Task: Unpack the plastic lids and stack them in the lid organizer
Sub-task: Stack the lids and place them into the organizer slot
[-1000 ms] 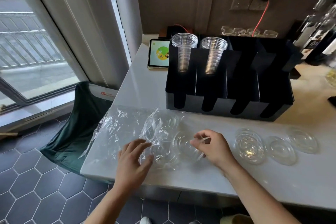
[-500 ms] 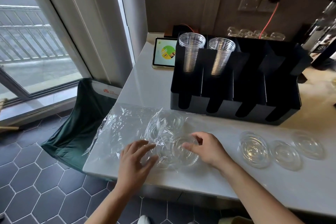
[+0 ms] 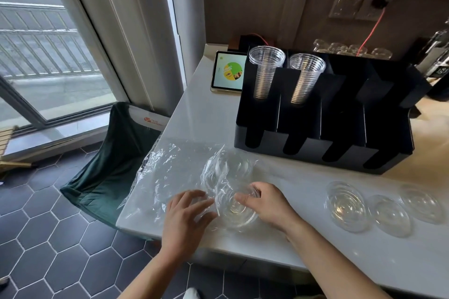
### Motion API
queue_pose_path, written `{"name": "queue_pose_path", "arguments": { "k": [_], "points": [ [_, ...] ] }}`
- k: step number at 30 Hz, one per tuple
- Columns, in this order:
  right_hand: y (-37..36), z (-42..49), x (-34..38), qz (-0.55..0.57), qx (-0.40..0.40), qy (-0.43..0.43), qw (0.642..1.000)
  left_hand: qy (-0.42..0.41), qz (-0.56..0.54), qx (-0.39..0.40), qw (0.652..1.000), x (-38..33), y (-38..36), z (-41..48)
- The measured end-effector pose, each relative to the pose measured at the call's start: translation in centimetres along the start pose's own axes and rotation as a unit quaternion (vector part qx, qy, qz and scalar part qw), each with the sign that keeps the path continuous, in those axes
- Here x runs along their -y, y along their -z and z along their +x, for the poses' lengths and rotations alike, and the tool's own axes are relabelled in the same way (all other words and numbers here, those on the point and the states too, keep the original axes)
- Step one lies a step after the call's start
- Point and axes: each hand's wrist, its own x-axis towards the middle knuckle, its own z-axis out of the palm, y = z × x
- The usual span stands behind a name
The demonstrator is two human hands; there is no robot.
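Observation:
A crumpled clear plastic bag (image 3: 175, 172) lies on the white counter (image 3: 209, 119), with clear lids (image 3: 230, 170) still inside its right end. My left hand (image 3: 187, 213) presses flat on the bag with spread fingers. My right hand (image 3: 264, 204) grips the rim of a clear lid (image 3: 238, 211) at the bag's mouth. Three loose clear lids (image 3: 347, 206) lie in a row to the right. The black lid organizer (image 3: 323, 128) stands behind, its front slots dark.
Two stacks of clear cups (image 3: 264, 73) stand in the organizer's left back compartments. A tablet (image 3: 228, 71) leans at the counter's far left. A green-lined bin (image 3: 116, 153) sits on the floor left of the counter. Bottles stand at the far right.
My right hand has moved left and closed round a lid at the bag's opening. My left hand has shifted slightly right on the bag. The camera moved closer.

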Motion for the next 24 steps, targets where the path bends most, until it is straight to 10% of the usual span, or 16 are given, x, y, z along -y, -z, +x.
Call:
{"name": "queue_pose_path", "arguments": {
  "k": [24],
  "points": [
    [7.9, -5.2, -1.3, 0.352, -0.11, 0.015, 0.929, 0.052, -0.089, -0.044, 0.994, -3.9, 3.2, 1.6]
  ]
}}
